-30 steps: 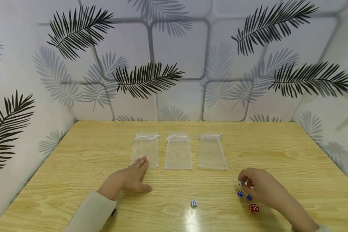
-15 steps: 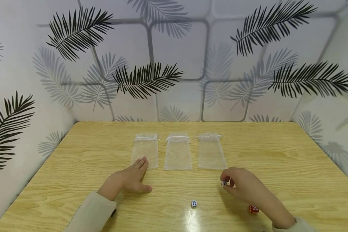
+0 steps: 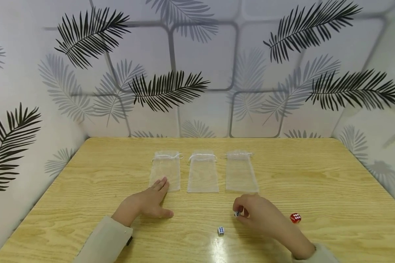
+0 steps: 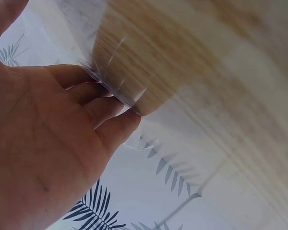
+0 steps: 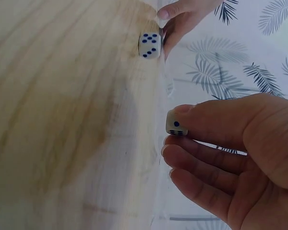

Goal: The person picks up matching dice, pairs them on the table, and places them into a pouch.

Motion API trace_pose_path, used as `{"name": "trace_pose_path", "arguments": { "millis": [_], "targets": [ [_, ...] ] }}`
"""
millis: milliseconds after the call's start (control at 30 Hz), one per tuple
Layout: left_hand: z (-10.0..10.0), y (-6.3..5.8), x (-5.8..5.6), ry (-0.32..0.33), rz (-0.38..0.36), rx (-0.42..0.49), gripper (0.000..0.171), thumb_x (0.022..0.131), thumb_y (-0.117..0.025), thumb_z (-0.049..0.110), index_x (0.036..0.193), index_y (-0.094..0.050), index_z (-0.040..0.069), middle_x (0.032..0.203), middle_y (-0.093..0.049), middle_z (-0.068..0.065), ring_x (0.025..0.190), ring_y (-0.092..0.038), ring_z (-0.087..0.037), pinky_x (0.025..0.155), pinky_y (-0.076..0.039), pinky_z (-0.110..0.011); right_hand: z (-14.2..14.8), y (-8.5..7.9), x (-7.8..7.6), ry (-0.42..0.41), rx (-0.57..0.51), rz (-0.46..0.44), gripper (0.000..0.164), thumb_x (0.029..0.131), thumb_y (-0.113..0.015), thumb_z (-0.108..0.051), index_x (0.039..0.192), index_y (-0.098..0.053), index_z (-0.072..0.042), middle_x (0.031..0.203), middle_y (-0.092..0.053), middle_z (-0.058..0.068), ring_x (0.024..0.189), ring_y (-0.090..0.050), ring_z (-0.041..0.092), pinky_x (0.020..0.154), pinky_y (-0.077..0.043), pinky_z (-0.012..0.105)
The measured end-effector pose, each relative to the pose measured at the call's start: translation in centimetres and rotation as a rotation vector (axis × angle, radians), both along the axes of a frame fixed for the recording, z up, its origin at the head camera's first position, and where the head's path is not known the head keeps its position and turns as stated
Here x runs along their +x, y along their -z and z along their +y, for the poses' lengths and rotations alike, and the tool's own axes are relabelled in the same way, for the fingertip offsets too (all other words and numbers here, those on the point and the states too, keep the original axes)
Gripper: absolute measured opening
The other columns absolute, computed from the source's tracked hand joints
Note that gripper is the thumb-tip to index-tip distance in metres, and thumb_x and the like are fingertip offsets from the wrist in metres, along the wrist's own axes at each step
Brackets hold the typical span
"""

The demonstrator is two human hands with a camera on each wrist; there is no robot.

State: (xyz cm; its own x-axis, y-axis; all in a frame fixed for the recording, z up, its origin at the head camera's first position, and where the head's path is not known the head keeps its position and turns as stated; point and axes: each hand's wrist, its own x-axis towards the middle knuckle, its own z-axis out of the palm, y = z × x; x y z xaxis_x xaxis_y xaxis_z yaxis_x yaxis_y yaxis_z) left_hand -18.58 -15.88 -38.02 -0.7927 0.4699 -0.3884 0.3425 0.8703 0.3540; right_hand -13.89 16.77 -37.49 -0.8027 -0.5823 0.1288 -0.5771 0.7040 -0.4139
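My right hand (image 3: 258, 212) pinches a white die (image 3: 237, 213) with dark pips between thumb and fingertips; in the right wrist view the held die (image 5: 176, 123) shows one blue pip on a side face. A second white die (image 3: 221, 231) lies on the table to the left of that hand. My left hand (image 3: 150, 202) lies with fingers extended, its fingertips on the lower part of the left sheer drawstring pouch (image 3: 171, 171). A middle pouch (image 3: 203, 175) and a right pouch (image 3: 241, 173) lie flat beside it. The blue dice seen earlier are out of sight.
A red die (image 3: 295, 218) with white pips sits on the table to the right of my right forearm. The wood-grain table (image 3: 102, 164) ends at a wall (image 3: 204, 109) with a leaf pattern.
My right hand has carried the white die left, towards the other white die. The red die has shifted farther away and slightly right. My left hand stays still.
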Motion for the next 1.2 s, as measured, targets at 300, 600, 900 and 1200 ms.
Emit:
{"name": "trace_pose_path", "arguments": {
  "millis": [300,600,900,1200],
  "targets": [
    [0.0,0.0,0.0,-0.005,0.004,-0.005,0.098,0.087,-0.064,0.047,0.150,-0.011,-0.007,0.159,-0.001,-0.022,0.147,-0.003,-0.039,0.117,-0.016,-0.052,-1.0,0.2,0.5,-0.035,0.000,-0.038,0.012,0.079,-0.073,-0.006,0.082,-0.065,-0.014,0.076,-0.061,-0.009,0.066,-0.053,0.002,0.058,-0.045,0.018],
    [0.1,-0.1,-0.1,-0.005,0.002,-0.011,0.099,0.087,-0.062,0.049,0.150,-0.010,-0.007,0.158,-0.001,-0.023,0.147,-0.003,-0.039,0.117,-0.016,-0.052,-1.6,0.7,1.1,-0.064,0.009,-0.105,0.012,0.079,-0.073,-0.007,0.081,-0.066,-0.015,0.073,-0.059,-0.012,0.065,-0.048,-0.003,0.058,-0.044,0.018],
    [0.2,-0.2,0.1,-0.012,-0.002,-0.010,0.097,0.088,-0.061,0.048,0.150,-0.010,-0.007,0.158,-0.002,-0.023,0.147,-0.003,-0.039,0.117,-0.017,-0.052,-1.6,1.3,1.2,-0.116,0.017,-0.081,0.013,0.078,-0.074,-0.008,0.079,-0.065,-0.017,0.070,-0.054,-0.013,0.063,-0.042,-0.004,0.056,-0.040,0.016],
    [0.3,-0.3,-0.1,-0.023,-0.014,-0.007,0.090,0.093,-0.052,0.050,0.150,-0.011,-0.007,0.158,-0.002,-0.024,0.147,-0.003,-0.038,0.118,-0.015,-0.052,-1.6,1.2,1.0,-0.121,0.020,-0.127,0.013,0.079,-0.073,-0.007,0.081,-0.065,-0.016,0.072,-0.053,-0.014,0.065,-0.043,-0.004,0.058,-0.042,0.016]
  ]
}}
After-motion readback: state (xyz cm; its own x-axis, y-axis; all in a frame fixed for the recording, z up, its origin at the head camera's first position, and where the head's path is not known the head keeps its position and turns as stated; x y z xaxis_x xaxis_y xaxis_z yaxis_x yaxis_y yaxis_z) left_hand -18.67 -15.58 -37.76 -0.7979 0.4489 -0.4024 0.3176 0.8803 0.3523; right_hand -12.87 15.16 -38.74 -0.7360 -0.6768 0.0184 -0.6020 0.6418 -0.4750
